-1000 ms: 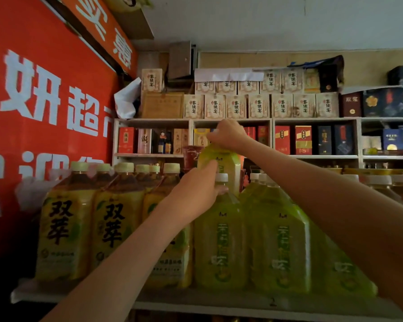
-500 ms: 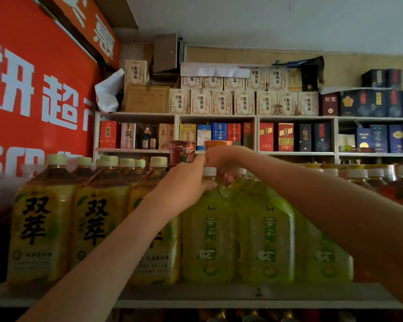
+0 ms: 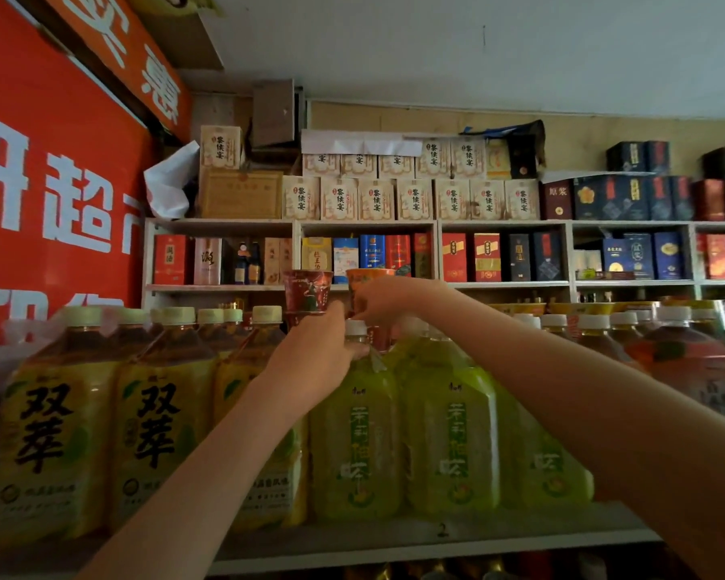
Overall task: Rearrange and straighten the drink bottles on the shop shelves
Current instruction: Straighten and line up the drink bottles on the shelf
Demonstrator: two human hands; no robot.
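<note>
Gripping the green tea bottle (image 3: 354, 433) at its neck, the left hand (image 3: 315, 353) is curling its fingers just under the white cap (image 3: 356, 327). That bottle is standing upright at the front of the shelf board (image 3: 394, 537). Just behind and above the bottle's cap, the right hand (image 3: 384, 301) is hovering with fingers bunched and pointing down; whether they are pinching anything cannot be told. Immediately right of the bottle, a second green bottle (image 3: 453, 433) is standing just beside it. Left of it, yellow-label bottles (image 3: 59, 433) are standing in a row. Behind it, a red paper cup (image 3: 308, 293) is showing.
</note>
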